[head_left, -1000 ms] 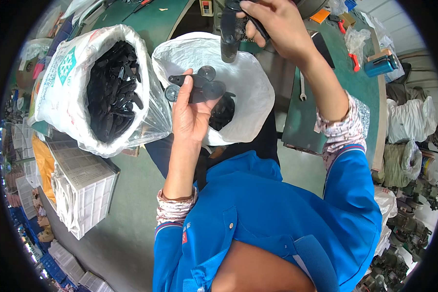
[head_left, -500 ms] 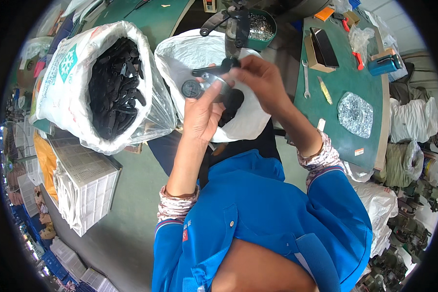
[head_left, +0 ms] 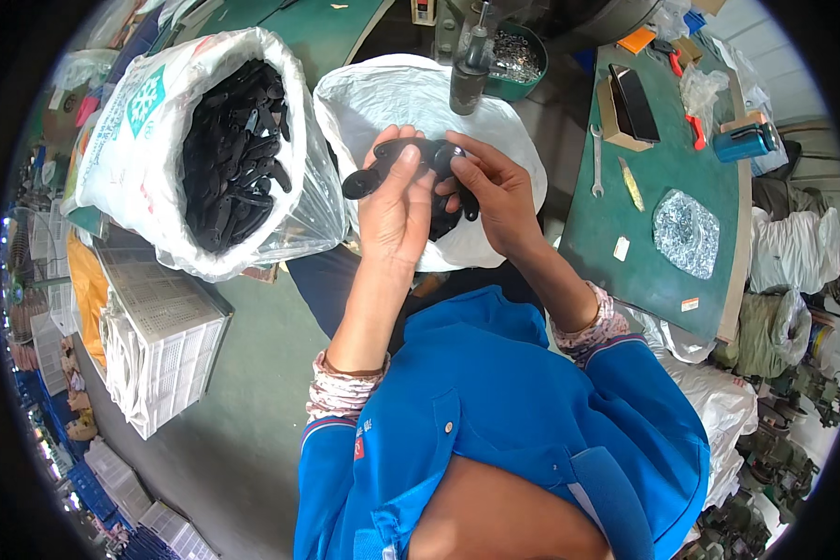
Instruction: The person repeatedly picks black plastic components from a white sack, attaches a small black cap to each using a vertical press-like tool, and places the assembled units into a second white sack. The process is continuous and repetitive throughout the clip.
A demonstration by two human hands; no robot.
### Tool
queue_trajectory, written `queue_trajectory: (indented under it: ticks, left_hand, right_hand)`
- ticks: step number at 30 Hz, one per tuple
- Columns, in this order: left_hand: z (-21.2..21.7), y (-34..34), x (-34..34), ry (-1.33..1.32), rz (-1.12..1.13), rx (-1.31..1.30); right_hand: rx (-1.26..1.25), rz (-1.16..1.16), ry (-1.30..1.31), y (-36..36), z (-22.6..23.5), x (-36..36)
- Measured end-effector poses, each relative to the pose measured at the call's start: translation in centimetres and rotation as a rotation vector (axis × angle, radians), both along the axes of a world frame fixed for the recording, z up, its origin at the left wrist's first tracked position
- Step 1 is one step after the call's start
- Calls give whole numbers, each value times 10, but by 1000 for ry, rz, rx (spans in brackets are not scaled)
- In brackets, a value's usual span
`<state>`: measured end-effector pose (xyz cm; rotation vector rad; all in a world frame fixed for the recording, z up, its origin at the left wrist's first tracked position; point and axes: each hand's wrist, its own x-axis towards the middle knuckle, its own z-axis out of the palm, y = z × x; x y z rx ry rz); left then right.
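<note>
My left hand (head_left: 392, 210) grips a flat black lever-like part (head_left: 427, 152) with rounded ends, thumb on top and fingers underneath. A round black disc (head_left: 360, 184) shows at its left end, beside my left fingers. At the right end of the part my right hand (head_left: 497, 198) pinches a black piece between thumb and fingers; an arm of it points down. Whether these are joined, I cannot tell. Below both hands is an open white sack (head_left: 523, 140), with black parts partly hidden inside. Just beyond stands a grey metal machine spindle (head_left: 468, 86), apart from the hands.
To the left, a white sack (head_left: 126, 177) is full of black levers (head_left: 238, 159). A green tub (head_left: 518, 84) of small metal pieces stands behind the spindle. On the green right-hand table (head_left: 583, 233) lie a wrench (head_left: 597, 161), a yellow cutter (head_left: 632, 184) and a phone (head_left: 633, 103).
The held part has been turned, so its black face now shows instead of the silvery metal piece. My right hand has come lower, and the hands are farther from the spindle.
</note>
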<state>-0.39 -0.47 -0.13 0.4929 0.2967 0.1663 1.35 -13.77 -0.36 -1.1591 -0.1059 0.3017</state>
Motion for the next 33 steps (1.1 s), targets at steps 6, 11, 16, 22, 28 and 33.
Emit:
queue_trajectory:
  ticks: [6, 11, 16, 22, 28, 33]
  left_hand:
    - [8, -12, -5, -97, -19, 360]
    - [8, -6, -2, -49, -10, 291]
    - [1, 0, -1, 35, -40, 217]
    - [-1, 11, -3, -50, -66, 16]
    - [6, 9, -2, -118, 4, 11]
    - [9, 4, 0, -119, -30, 1]
  right_hand:
    - [-104, -23, 67, -22, 1, 13]
    - [-138, -129, -165, -50, 32, 56]
    - [-253, -81, -406, -46, 91, 93]
    - [-362, -11, -204, -12, 154, 122]
    - [-337, 52, -144, -27, 110, 114]
    - [-302, 87, -57, -34, 40, 50]
